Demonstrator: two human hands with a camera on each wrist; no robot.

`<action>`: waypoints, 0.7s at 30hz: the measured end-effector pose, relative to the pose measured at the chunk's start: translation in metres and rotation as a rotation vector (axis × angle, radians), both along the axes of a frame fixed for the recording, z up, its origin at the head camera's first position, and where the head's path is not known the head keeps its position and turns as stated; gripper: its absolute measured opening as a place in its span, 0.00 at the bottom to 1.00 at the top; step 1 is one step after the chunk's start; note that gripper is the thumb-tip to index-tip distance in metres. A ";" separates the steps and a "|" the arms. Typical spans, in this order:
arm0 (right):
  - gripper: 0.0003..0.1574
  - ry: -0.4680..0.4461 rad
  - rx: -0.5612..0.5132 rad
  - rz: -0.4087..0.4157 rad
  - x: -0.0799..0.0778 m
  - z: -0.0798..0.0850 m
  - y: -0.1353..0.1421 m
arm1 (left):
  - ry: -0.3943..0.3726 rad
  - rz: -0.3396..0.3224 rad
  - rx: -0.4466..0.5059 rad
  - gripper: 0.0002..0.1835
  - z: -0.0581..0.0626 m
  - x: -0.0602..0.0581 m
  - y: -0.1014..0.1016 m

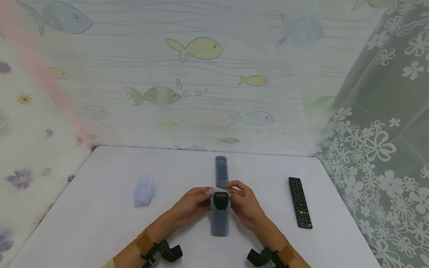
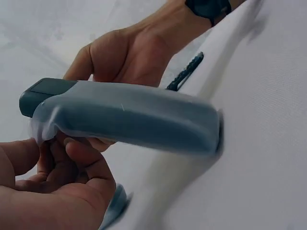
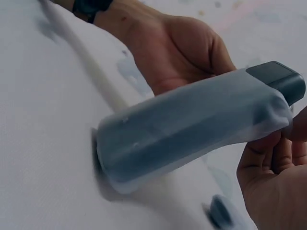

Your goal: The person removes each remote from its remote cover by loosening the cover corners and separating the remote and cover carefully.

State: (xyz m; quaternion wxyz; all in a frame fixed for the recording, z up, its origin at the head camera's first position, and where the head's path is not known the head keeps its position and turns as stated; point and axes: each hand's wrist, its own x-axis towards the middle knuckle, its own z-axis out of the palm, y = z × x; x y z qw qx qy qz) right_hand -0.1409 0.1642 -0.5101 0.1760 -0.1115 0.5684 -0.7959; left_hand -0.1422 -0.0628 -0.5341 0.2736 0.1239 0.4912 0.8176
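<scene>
Head feed: I have a dark device point(image 1: 220, 201) at mid-width of the white desk point(image 1: 100, 223), well forward of its back edge. It stands on end, its black block end up, the rest inside a translucent sleeve point(image 1: 219, 223). Both wrist feeds show it tilted, lower end at the desk surface; I cannot tell how firmly it rests there.

My left hand point(image 1: 192, 206) pinches the sleeve's rim between thumb and fingers; my right hand point(image 1: 245, 204) pinches the rim opposite.

Also noted: a sleeved remote point(image 1: 221, 172) lies just beyond, reaching toward the back edge; a black remote point(image 1: 300, 203) lies near the right edge, buttons up; a translucent plastic piece point(image 1: 144, 190) lies toward the back-left corner.
</scene>
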 end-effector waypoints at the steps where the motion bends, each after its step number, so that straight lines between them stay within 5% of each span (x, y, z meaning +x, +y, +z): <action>1: 0.18 0.007 -0.007 0.005 0.001 0.002 0.000 | 0.013 -0.001 -0.010 0.19 0.003 0.001 0.000; 8: 0.21 0.070 -0.021 0.071 0.007 0.014 0.004 | 0.128 0.017 -0.094 0.23 0.021 0.012 0.003; 16: 0.21 0.148 -0.049 0.149 0.008 0.016 0.009 | 0.180 0.040 -0.160 0.20 0.028 0.015 0.003; 21: 0.26 0.194 -0.015 0.176 0.009 0.017 0.012 | 0.334 0.113 -0.315 0.13 0.036 0.018 0.000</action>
